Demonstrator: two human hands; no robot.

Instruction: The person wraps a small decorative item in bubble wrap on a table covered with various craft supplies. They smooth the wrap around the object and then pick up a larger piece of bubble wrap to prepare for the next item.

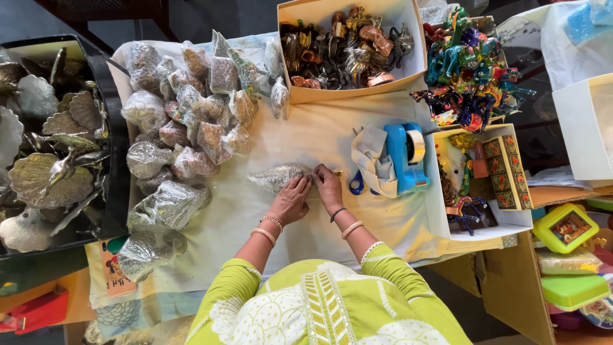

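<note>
A small item wrapped in clear plastic lies on the cream cloth in front of me. My left hand rests on its near side, fingers pressed on the wrap. My right hand pinches the wrap's right end, next to a small piece of tape. Both wrists wear bangles. A blue tape dispenser stands just right of my right hand, with blue-handled scissors and a folded cloth beside it.
Several wrapped items are piled at the left. A black tray of metal shell-shaped dishes sits far left. A box of brass figurines stands behind, painted colourful animal figures at the right, and more boxes beside them.
</note>
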